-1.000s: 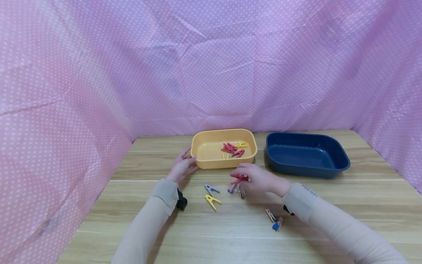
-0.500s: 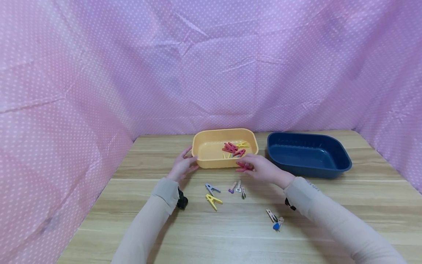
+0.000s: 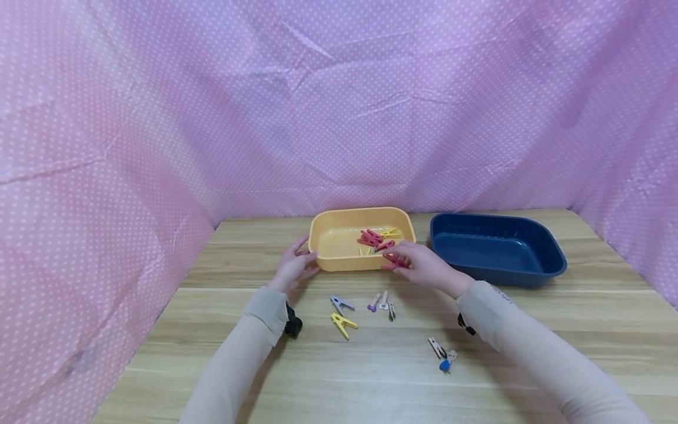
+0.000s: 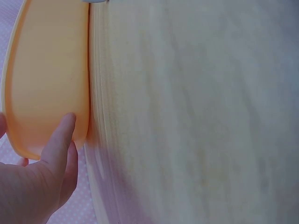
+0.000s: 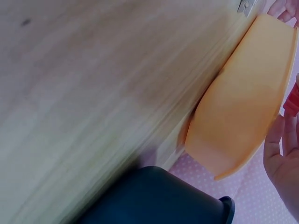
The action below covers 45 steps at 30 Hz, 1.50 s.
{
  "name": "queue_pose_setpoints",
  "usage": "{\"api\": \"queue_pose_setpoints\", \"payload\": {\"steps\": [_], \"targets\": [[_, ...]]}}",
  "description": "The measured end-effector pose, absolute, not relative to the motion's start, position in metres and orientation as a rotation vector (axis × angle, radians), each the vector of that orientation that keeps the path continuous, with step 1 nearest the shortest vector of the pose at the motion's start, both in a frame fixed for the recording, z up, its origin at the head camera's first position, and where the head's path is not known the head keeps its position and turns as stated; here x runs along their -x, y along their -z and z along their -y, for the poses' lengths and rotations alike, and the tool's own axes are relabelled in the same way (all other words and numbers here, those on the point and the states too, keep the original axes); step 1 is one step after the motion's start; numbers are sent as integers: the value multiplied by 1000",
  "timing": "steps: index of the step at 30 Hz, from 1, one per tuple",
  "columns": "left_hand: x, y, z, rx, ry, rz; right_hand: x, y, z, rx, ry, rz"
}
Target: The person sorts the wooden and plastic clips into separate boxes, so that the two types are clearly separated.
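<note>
My right hand (image 3: 425,268) pinches a red plastic clothespin (image 3: 392,265) at the front right rim of the yellow tub (image 3: 339,265). In the right wrist view that red clothespin (image 5: 292,101) shows at the right edge, above the tub's rim. Several red clothespins (image 3: 369,237) and yellow clothespins (image 3: 390,233) lie inside the tub. At its left end my left hand (image 3: 289,270) rests against the wall, fingers extended; the left wrist view shows a straight finger (image 4: 60,140) along the wall.
A navy tub (image 3: 492,274) stands to the right. Nearer on the table lie a grey-blue clothespin (image 3: 341,304), a yellow clothespin (image 3: 343,324) and several small wooden clothespins (image 3: 384,300). Two more, a patterned clothespin (image 3: 436,347) and one with a blue heart (image 3: 445,364), lie front right.
My right hand has carried the red clothespin from above the small wooden clothespins back and slightly right to the yellow tub's front rim. The left hand has stayed at the tub.
</note>
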<state>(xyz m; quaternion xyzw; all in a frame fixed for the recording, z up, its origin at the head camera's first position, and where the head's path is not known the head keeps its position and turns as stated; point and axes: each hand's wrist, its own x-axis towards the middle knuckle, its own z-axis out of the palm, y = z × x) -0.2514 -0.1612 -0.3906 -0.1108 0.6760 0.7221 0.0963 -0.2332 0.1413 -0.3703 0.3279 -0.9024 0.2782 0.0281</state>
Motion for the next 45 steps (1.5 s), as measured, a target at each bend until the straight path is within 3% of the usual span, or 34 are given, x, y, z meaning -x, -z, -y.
{"api": "queue_pose_setpoints", "payload": {"steps": [45], "targets": [[250,391,160,331,-2152,-2002,282,335,-141,-785,-810,2814]]}}
